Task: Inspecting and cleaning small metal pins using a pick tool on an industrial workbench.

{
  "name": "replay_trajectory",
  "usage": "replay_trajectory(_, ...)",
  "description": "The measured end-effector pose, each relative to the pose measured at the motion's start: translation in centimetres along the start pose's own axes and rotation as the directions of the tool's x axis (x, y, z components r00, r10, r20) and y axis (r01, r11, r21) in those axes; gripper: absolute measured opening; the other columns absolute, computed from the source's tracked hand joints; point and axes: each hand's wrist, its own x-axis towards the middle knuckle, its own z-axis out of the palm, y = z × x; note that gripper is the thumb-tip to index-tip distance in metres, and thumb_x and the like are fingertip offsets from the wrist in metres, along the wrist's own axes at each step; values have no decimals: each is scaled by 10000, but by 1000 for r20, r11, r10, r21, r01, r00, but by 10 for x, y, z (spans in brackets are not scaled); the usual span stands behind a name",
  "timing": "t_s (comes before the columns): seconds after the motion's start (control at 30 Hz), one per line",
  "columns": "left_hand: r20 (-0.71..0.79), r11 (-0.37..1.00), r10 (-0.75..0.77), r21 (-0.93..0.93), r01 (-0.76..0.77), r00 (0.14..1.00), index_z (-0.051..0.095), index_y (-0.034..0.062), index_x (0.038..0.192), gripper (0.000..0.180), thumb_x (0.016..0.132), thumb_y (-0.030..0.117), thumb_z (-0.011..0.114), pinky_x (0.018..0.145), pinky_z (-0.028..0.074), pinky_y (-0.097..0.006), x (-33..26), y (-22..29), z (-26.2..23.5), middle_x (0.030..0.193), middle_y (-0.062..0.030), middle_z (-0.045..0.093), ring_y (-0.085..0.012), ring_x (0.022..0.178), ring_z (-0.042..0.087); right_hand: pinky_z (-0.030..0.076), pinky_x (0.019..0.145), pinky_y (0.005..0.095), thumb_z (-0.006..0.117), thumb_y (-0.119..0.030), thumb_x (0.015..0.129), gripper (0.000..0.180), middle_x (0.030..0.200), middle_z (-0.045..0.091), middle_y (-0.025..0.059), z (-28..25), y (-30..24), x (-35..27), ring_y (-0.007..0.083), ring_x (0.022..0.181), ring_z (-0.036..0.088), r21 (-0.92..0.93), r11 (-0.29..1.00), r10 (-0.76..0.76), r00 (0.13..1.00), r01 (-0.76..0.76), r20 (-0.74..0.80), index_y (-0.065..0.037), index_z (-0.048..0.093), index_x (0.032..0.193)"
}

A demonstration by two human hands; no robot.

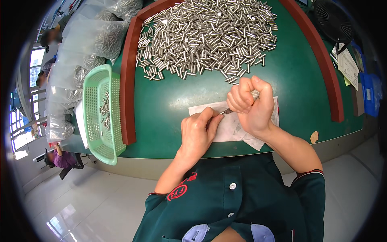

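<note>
My left hand (196,130) pinches a small metal cylinder (222,113) between thumb and fingertips, just above the green table (169,109). Closed in a fist, my right hand (254,105) grips a slim tool whose dark tip (228,111) meets the cylinder's end. The fist covers most of this tool, so its exact kind is hidden. Beneath both hands lies a pale, smudged cloth (229,136). A large heap of similar shiny metal cylinders (209,40) spreads over the table beyond my hands.
Red-brown rails (128,92) border the work area left and right. Left of it stands a light green basket (115,141) with some cylinders, beside clear bags (109,40) of them. At the right are a black fan (332,20), papers (347,66) and a blue bin (370,94).
</note>
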Motion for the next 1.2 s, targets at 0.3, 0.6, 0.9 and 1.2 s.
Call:
replay_trajectory(0.3, 1, 998, -20, -54, 20, 1000, 540, 27, 643, 126, 703, 75, 640, 419, 383, -354, 0, -1, 1, 511, -120, 524, -292, 451, 511, 167, 416, 248, 264, -329, 876, 435, 428, 226, -29, -1, 9, -5, 82, 406, 171, -92, 995, -31, 998, 36, 45, -115, 245, 497)
replay_trajectory(0.6, 22, 999, -19, -48, 20, 1000, 539, 23, 685, 106, 716, 68, 630, 407, 372, -351, 3, 0, -1, 492, -123, 496, -290, 424, 487, 194, 423, 254, 281, -236, 841, 375, 474, 242, -12, 2, 13, -8, 83, 456, 212, -386, 906, -162, 985, 171, 57, -73, 252, 504)
replay_trajectory(0.9, 563, -136, -67, -823, 551, 824, 506, 23, 824, 111, 803, 113, 569, 454, 245, -161, 2, -17, -17, 671, -30, 420, -42, 517, 267, 165, 408, 245, 260, -324, 874, 424, 421, 237, -29, -4, 7, -2, 79, 405, 172, -161, 986, -41, 997, 50, 59, -113, 258, 506)
replay_trajectory(1.2, 589, -143, -146, -807, 572, 795, 532, -21, 869, 177, 864, 150, 484, 455, 276, -187, 3, -15, -20, 764, -100, 550, -55, 496, 326, 164, 403, 244, 261, -314, 871, 420, 415, 228, -25, -2, 6, 0, 80, 401, 170, -99, 995, -17, 998, 23, 65, -118, 251, 500)
